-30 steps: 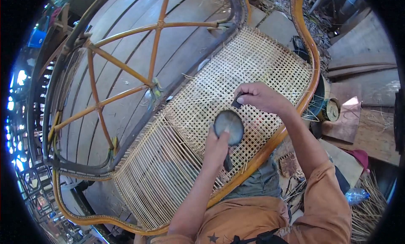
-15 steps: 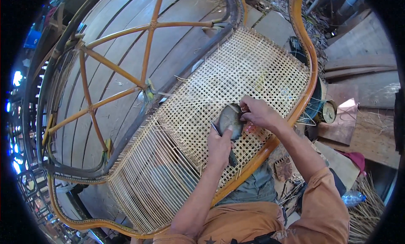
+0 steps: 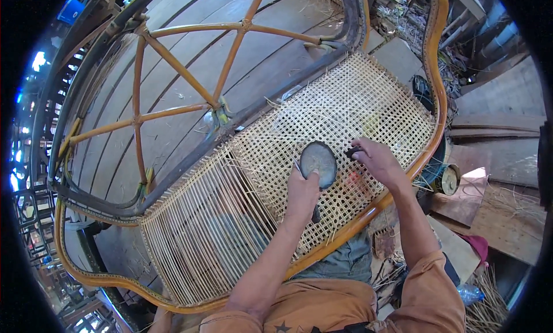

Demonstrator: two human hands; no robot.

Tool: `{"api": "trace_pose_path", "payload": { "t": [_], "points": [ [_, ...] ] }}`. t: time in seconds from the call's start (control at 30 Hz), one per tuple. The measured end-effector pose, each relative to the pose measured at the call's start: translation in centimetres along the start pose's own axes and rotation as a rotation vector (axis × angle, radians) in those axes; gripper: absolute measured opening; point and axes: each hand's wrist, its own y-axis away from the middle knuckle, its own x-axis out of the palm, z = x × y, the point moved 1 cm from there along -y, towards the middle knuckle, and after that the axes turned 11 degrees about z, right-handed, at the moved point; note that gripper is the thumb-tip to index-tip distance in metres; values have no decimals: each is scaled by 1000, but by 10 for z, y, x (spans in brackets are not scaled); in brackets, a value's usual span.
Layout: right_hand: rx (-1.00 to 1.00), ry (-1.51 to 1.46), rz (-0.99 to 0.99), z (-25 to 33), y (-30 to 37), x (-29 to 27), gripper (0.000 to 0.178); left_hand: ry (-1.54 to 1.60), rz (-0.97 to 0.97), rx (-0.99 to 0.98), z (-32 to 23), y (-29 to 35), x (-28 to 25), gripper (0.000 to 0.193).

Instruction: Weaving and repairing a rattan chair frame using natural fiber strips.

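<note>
My left hand (image 3: pixel 302 196) grips a shallow round dish (image 3: pixel 318 159) with a dark rim and a greyish inside, its thumb over the near edge. The same hand also holds a slim tool; its dark handle (image 3: pixel 315 214) sticks out below the palm and a thin metallic tip shows by the fingers. To the right, my right hand (image 3: pixel 383 165) pinches a small dark piece (image 3: pixel 352 153), apart from the dish. Both hands are above a woven cane panel (image 3: pixel 322 105) stretched in a curved, glossy rattan frame (image 3: pixel 368 213).
Left of the open weave lie parallel cane strands (image 3: pixel 201 241). Beyond stands a frame of crossed rattan poles (image 3: pixel 178 71) over wooden planks. At right are a round tin (image 3: pixel 449 179), boards (image 3: pixel 507 218), a plastic bottle (image 3: pixel 469 294) and loose cane strips (image 3: pixel 489 310).
My right hand has drawn away from the dish to the right, with the small dark piece in its fingers. The dish now faces up more openly. The whole view has shifted slightly.
</note>
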Motion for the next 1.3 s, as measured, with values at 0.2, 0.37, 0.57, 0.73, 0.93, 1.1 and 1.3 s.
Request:
{"api": "trace_pose_path", "payload": {
  "t": [0.2, 0.37, 0.57, 0.73, 0.93, 1.1, 1.3],
  "points": [
    [25, -99, -200, 29, 36, -37, 24, -270, -21, 156, 9, -8, 11, 39],
    [45, -7, 86, 7, 17, -44, 12, -278, 20, 125, 8, -9, 21, 41],
    [22, 65, 160, -24, -13, 16, 16, -70, 40, 41, 4, -2, 20, 39],
    [19, 20, 43, -22, -15, 26, 24, 90, 78, 25, 4, -2, 12, 42],
    [-101, -167, -8, -4, -14, 29, 19, 141, 216, 19, -4, 1, 3, 37],
    [-250, -659, -376, -26, -5, 38, 16, 293, 156, 10, 27, -12, 38, 24],
    [33, -393, -477, -52, -22, 33, 36, -1, 14, 239, 61, -52, 84, 35]
  ]
}}
